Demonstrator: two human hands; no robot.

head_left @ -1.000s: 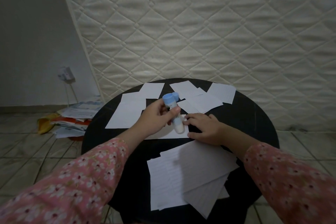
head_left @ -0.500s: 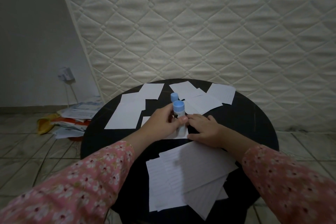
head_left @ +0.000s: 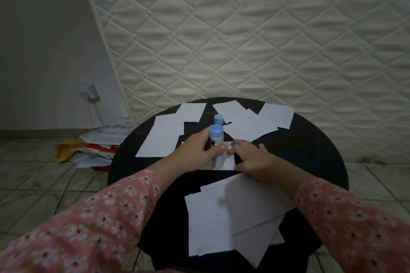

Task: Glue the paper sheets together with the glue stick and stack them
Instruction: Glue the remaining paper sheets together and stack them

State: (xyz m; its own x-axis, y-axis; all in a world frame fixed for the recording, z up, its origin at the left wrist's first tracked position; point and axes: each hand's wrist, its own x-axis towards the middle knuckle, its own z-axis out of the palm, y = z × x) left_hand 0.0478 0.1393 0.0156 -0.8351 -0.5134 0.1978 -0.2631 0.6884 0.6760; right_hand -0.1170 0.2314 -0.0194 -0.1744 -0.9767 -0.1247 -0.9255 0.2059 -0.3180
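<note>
Left grip (head_left: pixel 197 150) wraps the white glue stick (head_left: pixel 216 145), blue end up, tip down on a small paper sheet (head_left: pixel 228 159) which my right hand (head_left: pixel 253 159) presses with flat fingers. Its blue cap (head_left: pixel 219 119) stands behind. Loose sheets (head_left: pixel 235 215) overlap on the round black tabletop (head_left: pixel 310 150).
</note>
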